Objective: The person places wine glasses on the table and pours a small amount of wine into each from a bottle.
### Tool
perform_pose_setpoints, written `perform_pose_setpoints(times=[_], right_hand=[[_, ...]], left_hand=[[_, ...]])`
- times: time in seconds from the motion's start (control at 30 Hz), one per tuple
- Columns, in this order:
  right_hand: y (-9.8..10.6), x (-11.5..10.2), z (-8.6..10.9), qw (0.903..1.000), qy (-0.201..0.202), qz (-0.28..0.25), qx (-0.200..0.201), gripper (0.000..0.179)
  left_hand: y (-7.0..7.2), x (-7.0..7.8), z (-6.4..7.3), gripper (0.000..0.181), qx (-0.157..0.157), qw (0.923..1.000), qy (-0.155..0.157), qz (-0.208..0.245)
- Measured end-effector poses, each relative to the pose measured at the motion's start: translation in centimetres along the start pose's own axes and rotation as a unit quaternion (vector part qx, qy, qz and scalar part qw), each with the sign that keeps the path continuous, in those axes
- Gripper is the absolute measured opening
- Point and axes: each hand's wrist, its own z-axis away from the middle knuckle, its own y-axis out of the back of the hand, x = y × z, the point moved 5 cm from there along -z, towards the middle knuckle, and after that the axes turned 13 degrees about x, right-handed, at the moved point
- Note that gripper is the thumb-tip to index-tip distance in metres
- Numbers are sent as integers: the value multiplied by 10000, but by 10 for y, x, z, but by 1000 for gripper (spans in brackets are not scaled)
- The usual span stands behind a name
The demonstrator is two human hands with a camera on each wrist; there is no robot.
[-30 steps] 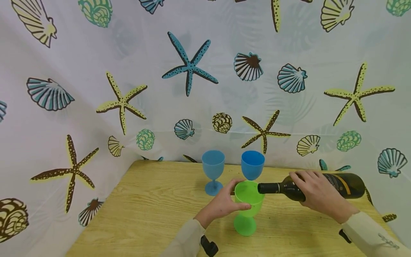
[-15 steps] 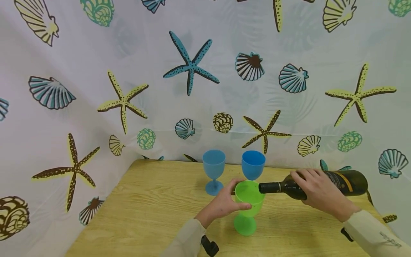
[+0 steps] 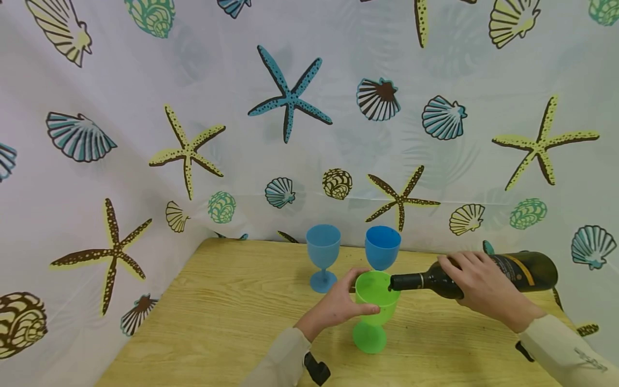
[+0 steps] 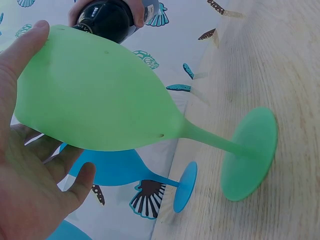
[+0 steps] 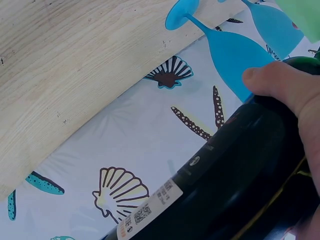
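Left hand (image 3: 339, 304) curls round a smooth green plastic goblet (image 3: 373, 314); right hand (image 3: 488, 287) grips a glossy dark glass bottle (image 3: 527, 272), tipped sideways.

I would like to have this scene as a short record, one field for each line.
Left hand: holds green goblet by the bowl
Right hand: grips dark wine bottle
Bottle position: nearly horizontal, mouth at the green goblet's rim
Behind: light blue goblet and darker blue goblet, both upright
Surface: wooden table
Backdrop: white cloth with starfish and shell prints
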Motion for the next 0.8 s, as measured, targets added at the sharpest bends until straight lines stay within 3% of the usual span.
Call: perform_pose_setpoints(times=[0.8], right_hand=[[2,0,-2,10000,24,18,-45,97]], left_hand=[[0,2,0,73,-20,10000,4,-57]])
